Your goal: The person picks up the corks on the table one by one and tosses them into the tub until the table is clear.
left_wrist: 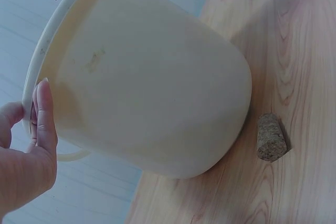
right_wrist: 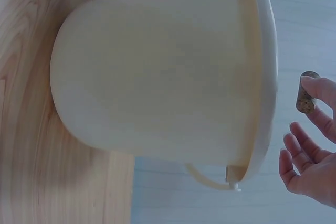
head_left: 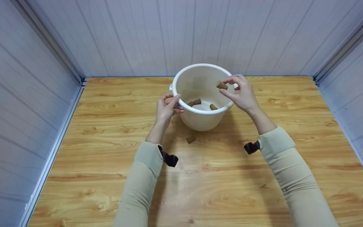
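A white plastic bucket [head_left: 202,121] stands upright on the wooden surface, with several cork stoppers [head_left: 197,101] at its bottom. My left hand [head_left: 165,108] pinches the bucket's rim at its near left side, thumb on top and fingers underneath, as the left wrist view also shows. Between the thumb and index finger of my right hand [head_left: 243,94] is a cork stopper [right_wrist: 305,93], held above the bucket's opening at the right. One more cork stopper [left_wrist: 271,137] lies on the wooden surface just in front of the bucket.
Pale panelled walls [head_left: 137,37] enclose the wooden surface [head_left: 112,126] at the back and on both sides. The bucket is close to the back wall. Its carrying handle [right_wrist: 205,178] hangs on the far side.
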`<state>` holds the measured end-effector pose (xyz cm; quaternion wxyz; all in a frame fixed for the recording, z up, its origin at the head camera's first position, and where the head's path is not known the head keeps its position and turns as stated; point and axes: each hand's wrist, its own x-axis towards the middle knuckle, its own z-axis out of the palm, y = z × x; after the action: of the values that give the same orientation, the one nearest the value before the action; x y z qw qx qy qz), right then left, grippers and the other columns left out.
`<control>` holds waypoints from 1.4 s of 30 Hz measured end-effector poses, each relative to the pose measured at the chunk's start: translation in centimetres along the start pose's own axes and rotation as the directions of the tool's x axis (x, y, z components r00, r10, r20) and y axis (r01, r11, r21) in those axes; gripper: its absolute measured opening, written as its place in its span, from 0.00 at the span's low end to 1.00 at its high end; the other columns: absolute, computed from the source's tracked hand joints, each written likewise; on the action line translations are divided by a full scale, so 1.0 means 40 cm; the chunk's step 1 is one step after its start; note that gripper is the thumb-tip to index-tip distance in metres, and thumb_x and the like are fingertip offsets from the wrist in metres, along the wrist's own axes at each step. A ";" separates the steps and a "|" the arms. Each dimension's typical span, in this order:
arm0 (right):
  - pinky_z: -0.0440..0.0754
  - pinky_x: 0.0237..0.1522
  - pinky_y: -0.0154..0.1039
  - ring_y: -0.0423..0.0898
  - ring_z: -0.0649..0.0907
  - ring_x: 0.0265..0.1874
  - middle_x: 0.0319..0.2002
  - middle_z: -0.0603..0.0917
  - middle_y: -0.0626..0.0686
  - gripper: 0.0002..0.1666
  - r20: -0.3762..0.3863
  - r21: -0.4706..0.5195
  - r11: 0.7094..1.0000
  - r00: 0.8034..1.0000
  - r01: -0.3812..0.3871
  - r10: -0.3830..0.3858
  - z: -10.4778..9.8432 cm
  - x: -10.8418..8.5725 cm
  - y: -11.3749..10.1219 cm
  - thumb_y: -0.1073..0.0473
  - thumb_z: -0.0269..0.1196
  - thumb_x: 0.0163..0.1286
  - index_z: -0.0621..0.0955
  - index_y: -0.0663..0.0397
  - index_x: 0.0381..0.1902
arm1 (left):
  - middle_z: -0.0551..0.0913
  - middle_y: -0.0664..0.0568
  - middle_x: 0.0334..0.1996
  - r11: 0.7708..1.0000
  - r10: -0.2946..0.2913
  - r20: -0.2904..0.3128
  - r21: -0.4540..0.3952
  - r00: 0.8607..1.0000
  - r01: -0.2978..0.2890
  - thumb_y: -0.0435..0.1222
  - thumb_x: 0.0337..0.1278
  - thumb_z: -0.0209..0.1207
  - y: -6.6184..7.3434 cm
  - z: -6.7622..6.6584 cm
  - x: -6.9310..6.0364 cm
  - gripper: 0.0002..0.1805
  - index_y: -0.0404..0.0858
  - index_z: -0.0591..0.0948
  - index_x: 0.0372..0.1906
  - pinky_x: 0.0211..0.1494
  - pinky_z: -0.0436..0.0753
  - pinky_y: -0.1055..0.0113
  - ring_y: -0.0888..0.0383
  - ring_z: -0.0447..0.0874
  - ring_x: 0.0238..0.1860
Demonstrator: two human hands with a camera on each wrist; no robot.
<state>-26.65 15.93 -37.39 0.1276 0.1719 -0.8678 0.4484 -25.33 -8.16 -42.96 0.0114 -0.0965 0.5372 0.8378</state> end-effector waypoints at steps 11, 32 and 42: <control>0.73 0.39 0.39 0.48 0.72 0.42 0.43 0.74 0.58 0.18 0.042 -0.005 0.998 0.997 -0.060 0.060 0.031 0.034 -0.011 0.56 0.66 0.55 0.78 0.60 0.42 | 0.77 0.48 0.20 1.000 0.003 0.000 0.013 1.000 -0.003 0.29 0.57 0.54 -0.003 0.000 0.002 0.13 0.29 0.65 0.44 0.18 0.83 0.70 0.59 0.75 0.13; 0.75 0.34 0.31 0.43 0.73 0.37 0.40 0.77 0.55 0.15 -0.099 0.128 0.984 0.986 -0.122 0.135 0.013 0.008 0.040 0.62 0.64 0.56 0.78 0.65 0.41 | 0.78 0.46 0.18 0.997 -0.026 -0.011 0.077 1.000 0.027 0.30 0.57 0.53 0.011 -0.004 0.000 0.14 0.29 0.65 0.46 0.22 0.84 0.66 0.58 0.77 0.14; 0.72 0.27 0.27 0.59 0.73 0.41 0.42 0.75 0.66 0.15 -0.183 0.185 0.972 0.966 -0.146 0.180 -0.012 -0.044 -0.017 0.69 0.61 0.57 0.75 0.74 0.41 | 0.78 0.47 0.16 0.999 -0.022 -0.005 0.045 1.000 0.022 0.30 0.56 0.55 0.014 -0.003 -0.004 0.14 0.29 0.66 0.45 0.18 0.83 0.68 0.58 0.77 0.13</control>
<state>-24.74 16.28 -37.30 0.1611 0.0644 -0.8206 0.5445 -25.25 -8.48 -42.49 0.0218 -0.1041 0.5550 0.8250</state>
